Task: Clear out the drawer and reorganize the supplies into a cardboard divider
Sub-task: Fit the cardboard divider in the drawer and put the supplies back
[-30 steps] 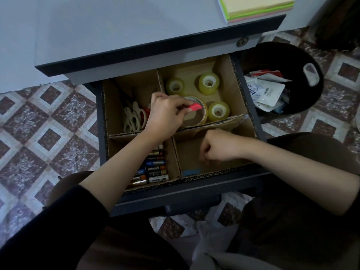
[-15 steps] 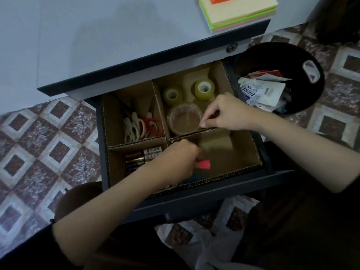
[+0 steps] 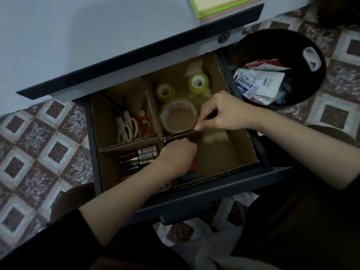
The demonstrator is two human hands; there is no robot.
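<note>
The open drawer (image 3: 214, 199) holds a cardboard divider (image 3: 218, 177) with four compartments. Scissors (image 3: 132, 127) lie at the back left, and batteries (image 3: 136, 160) at the front left. A large tape roll (image 3: 179, 115) and two small tape rolls (image 3: 197, 82) sit at the back right. My left hand (image 3: 175, 156) is curled low in the front right compartment, holding a small red item (image 3: 193, 166) just above a blue item (image 3: 188, 176). My right hand (image 3: 224, 112) pinches the top edge of the cross partition (image 3: 181, 135).
A black bin (image 3: 303, 47) with torn packaging stands right of the drawer. A stack of coloured sticky notes (image 3: 224, 6) lies on the desk top (image 3: 97, 36) above. Patterned floor tiles surround the drawer; my knees are below it.
My left hand has carried the red item from the tape compartment down into the front right compartment. My right hand has risen from that compartment to pinch the cross partition.
</note>
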